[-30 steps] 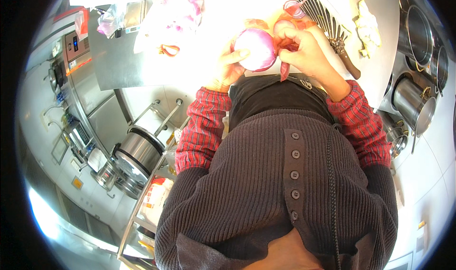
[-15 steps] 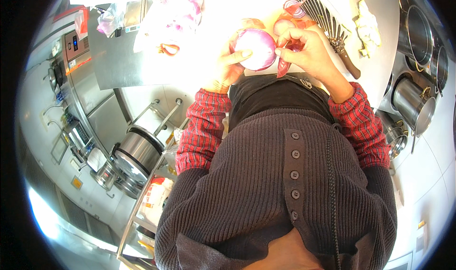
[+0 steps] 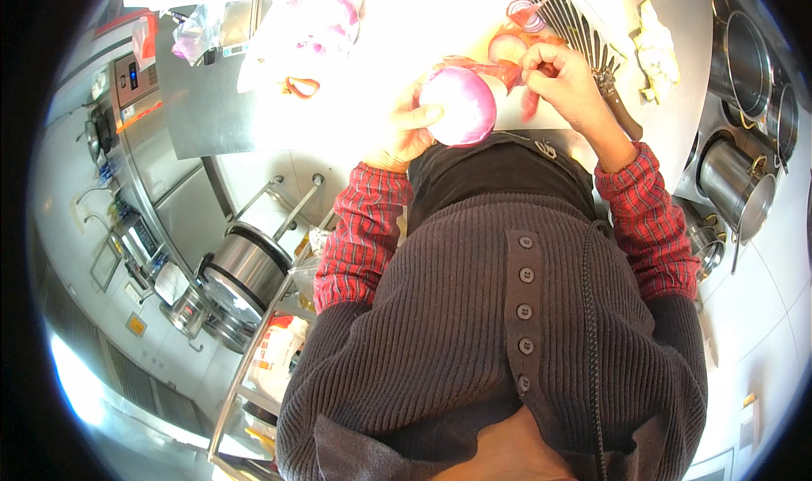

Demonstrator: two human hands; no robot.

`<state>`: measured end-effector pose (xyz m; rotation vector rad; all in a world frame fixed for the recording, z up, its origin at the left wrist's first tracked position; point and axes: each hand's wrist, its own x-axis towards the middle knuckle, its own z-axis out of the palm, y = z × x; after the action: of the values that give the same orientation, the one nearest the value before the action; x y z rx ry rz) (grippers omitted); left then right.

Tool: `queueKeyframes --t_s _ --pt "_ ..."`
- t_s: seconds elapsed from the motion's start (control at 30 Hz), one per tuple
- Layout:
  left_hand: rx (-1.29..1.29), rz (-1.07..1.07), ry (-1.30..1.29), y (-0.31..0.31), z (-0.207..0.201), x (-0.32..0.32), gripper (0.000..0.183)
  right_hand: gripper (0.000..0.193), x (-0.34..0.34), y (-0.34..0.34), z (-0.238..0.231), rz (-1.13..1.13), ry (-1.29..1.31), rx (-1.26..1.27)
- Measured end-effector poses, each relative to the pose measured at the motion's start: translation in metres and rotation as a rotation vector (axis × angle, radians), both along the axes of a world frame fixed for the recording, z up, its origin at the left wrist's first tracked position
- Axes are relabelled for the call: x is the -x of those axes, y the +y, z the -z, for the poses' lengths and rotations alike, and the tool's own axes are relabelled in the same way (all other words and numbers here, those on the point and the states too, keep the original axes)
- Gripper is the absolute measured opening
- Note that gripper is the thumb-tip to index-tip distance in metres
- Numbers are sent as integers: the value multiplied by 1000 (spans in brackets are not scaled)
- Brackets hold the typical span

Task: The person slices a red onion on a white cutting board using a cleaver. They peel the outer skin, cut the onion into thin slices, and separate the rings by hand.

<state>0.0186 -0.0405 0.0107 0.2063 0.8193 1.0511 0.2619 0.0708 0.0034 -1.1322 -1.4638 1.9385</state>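
My left hand (image 3: 408,128) is wrapped round a peeled red onion (image 3: 461,107), thumb on its near side; glare whitens part of it. Just right of the onion and apart from it, my right hand (image 3: 565,82) is closed in a pinch. A strip of red onion skin (image 3: 530,103) hangs from its fingers, slightly blurred. More papery skin (image 3: 499,73) lies behind, between the hands. Beyond it are a cut onion piece (image 3: 507,48) and a ringed onion slice (image 3: 526,14). A knife with a brown handle (image 3: 624,116) and a dark-striped blade (image 3: 578,24) lies beside my right hand.
A pale, knobbly vegetable piece (image 3: 655,50) lies on the steel table (image 3: 207,117) at right. At the back left are a bag of purple-white pieces (image 3: 330,16) and a reddish loop (image 3: 302,87). Metal pots (image 3: 734,181) stand at right, a steel pot (image 3: 245,270) at lower left.
My right hand has drawn away from the onion, up and to the right, with the skin strip. My left hand has brought the onion slightly nearer and turned it.
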Motion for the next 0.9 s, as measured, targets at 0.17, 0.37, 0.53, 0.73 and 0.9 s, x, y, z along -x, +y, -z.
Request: queueKeyframes --t_s 0.17,0.37,0.53,0.73,0.9 --pt "-30 76 -6 6 1 1 89 4 -10 4 -8 95 388 516" --pt "-150 165 -2 18 -2 2 81 11 0 7 -7 227 502 567" --pt "46 102 63 16 4 1 86 15 -12 16 -9 147 615 537" --pt "-11 43 -147 12 8 -14 82 15 -12 13 -19 72 539 528" --pt "-63 136 -53 14 7 -12 85 15 -10 17 -30 82 500 511"
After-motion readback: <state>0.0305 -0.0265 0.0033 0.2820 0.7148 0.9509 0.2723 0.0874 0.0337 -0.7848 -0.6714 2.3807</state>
